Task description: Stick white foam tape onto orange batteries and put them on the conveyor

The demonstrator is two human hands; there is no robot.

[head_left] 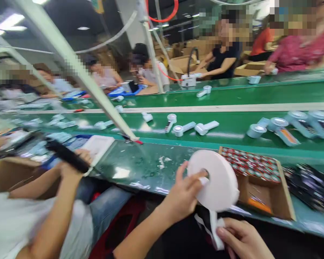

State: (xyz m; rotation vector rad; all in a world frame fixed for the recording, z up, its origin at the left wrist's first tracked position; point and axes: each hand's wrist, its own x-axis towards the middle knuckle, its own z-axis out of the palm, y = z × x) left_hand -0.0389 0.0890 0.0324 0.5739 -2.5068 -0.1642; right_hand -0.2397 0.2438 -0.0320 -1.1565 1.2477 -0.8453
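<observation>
Tape fills the middle of the view: a wide white roll [214,185] is held up on edge just above the near edge of the green workbench [151,169]. The left hand [182,196] grips it, one finger hooked into the core, thumb on the face. The right hand [241,239] pinches the loose white tail [215,230] hanging under the roll (fingers pressed together on it). Just beside the roll, on the right, sits a cardboard box [283,201] of small red-and-white parts. At left, a co-worker's hand [72,165] clasps a black tool [67,156]. White handheld devices [206,127] lie on the green conveyor behind.
</observation>
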